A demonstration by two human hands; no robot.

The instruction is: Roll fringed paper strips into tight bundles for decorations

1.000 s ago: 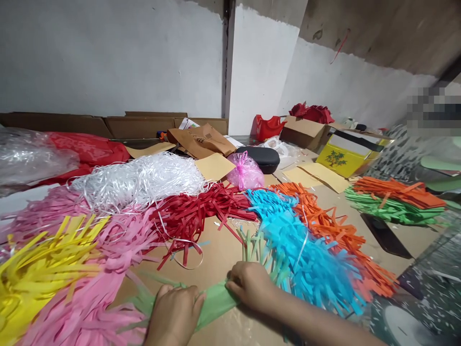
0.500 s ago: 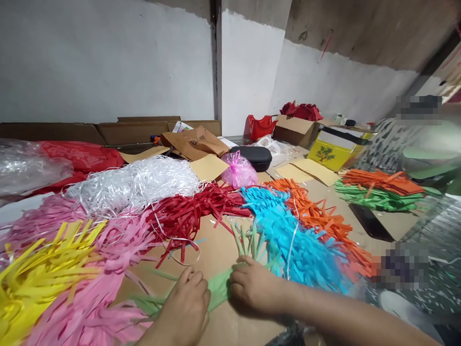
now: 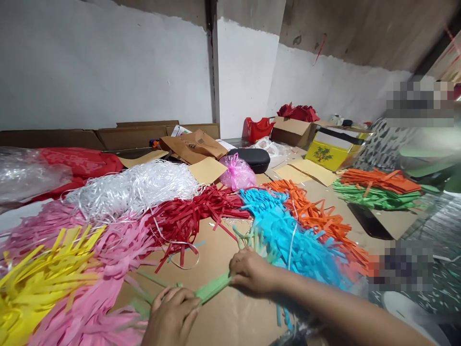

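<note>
A strip of light green fringed paper [image 3: 214, 288] stretches between my two hands above the brown cardboard. My left hand [image 3: 173, 312] grips its left part, with loose green strands trailing out behind the fingers. On the right end, my right hand [image 3: 252, 271] is closed round it, and pale green fringe sticks up beyond the knuckles. Blue fringed paper [image 3: 291, 240] lies just past my right hand. Near my left hand is pink fringed paper [image 3: 97, 307], with yellow fringe [image 3: 39, 278] on top. Dark red fringe [image 3: 201, 206] lies ahead of both hands.
White shredded ribbon [image 3: 137, 190] is heaped behind the pink fringe. A pink plastic bag [image 3: 237, 173] and a black case [image 3: 248, 158] sit at the back. Orange fringe [image 3: 320, 216], a dark phone [image 3: 369, 221] and a yellow box [image 3: 334, 148] are rightward, near another person [image 3: 428, 158].
My left hand has moved left and down and my right hand slightly up, so more of the green paper shows between them, narrower and straighter.
</note>
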